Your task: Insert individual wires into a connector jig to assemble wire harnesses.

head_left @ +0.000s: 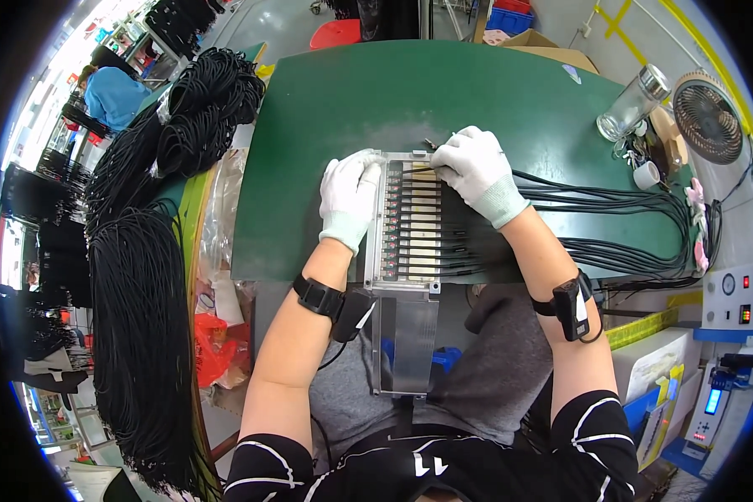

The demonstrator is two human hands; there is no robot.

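A metal fixture lies at the near edge of the green table, with a row of black cable ends set side by side in its slots. My left hand, in a white glove, is closed around the fixture's far left corner. At the far right corner my gloved right hand pinches a black cable between thumb and fingers. A small dark cable tip shows just past its fingertips. From the fixture the black cables run right under my right forearm and loop back near the table's right side.
Large bundles of black cable hang at the left. At the right stand a glass bottle, a fan and a roll of white tape. The green table stretches beyond my hands. A person in blue sits far left.
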